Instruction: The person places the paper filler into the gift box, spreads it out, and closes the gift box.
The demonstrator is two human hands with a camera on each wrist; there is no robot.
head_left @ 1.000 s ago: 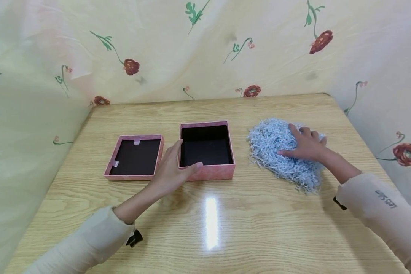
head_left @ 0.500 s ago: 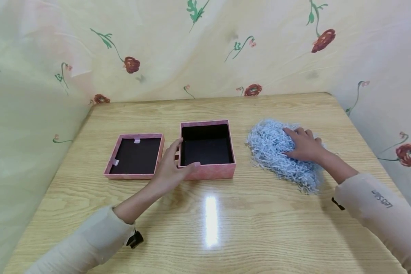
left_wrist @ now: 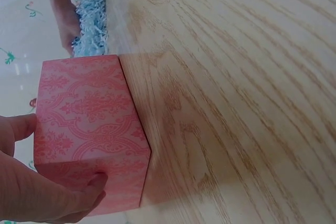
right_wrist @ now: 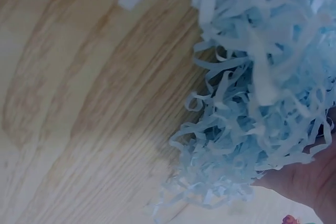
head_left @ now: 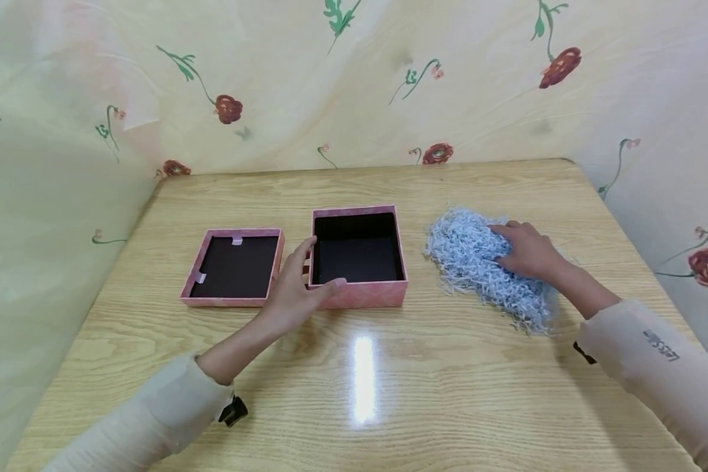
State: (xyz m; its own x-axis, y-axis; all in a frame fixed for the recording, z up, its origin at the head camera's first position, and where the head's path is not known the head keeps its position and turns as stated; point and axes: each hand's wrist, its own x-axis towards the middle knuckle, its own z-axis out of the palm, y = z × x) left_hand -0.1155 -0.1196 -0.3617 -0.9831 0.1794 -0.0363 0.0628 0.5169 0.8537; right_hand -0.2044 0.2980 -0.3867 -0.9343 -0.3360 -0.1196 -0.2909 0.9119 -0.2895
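An uncovered pink patterned box (head_left: 362, 295) with a black inside stands mid-table. My left hand (head_left: 289, 292) holds its near left corner, thumb at the front rim and fingers against the left side; the left wrist view shows the fingertips (left_wrist: 97, 184) on the pink wall. To the right lies a heap of pale blue shredded paper (head_left: 469, 252). My right hand (head_left: 531, 252) grips into the heap from its right side, fingertips buried in the strands. Curly paper strips fill much of the right wrist view, with part of the hand (right_wrist: 302, 184) at its edge.
The box's shallow pink lid (head_left: 230, 265), black inside with two small pale tabs, lies upturned left of the box. Flowered cloth (head_left: 283, 85) hangs behind and beside the wooden table (head_left: 448, 393). A light reflection shines on the tabletop in front of the box.
My right hand's spread fingers have drawn together into the shredded paper, and the hand has shifted a little. The heap's right part is pressed inward. My left hand stays at the box.
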